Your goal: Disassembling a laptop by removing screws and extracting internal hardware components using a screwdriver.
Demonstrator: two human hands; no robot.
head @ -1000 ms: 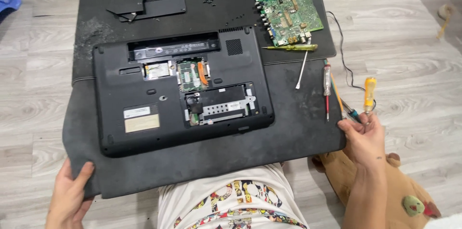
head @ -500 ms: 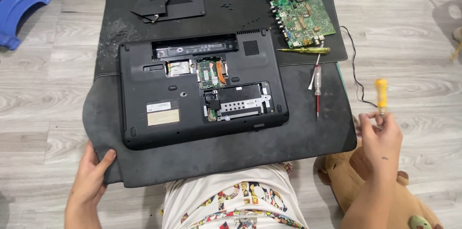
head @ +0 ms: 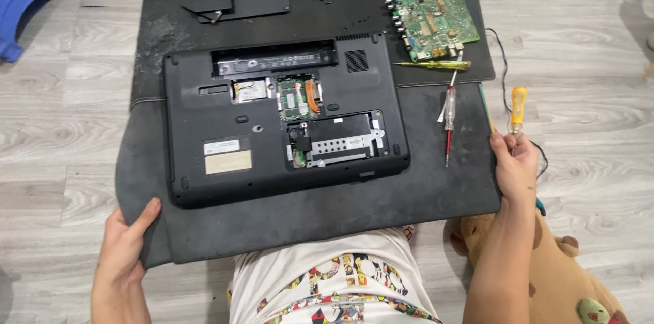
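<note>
1. head view: your right hand point(head: 516, 164) fingers pinch the orange-handled screwdriver point(head: 518, 107) at the black mat point(head: 436, 194) edge.
2. your left hand point(head: 126, 239) grips the mat's near-left corner, thumb on top.
3. risk: tugging the mat could slide the opened laptop point(head: 283, 123) or roll loose tools off.
4. count: three screwdrivers, one laptop, one green circuit board point(head: 432, 21).

I sit on a home floor of grey wood-look planks point(head: 61, 113). A plush toy point(head: 565, 276) lies lower right, and my black work mat point(head: 436, 188) with an opened laptop point(head: 272, 126) fills the middle.
</note>
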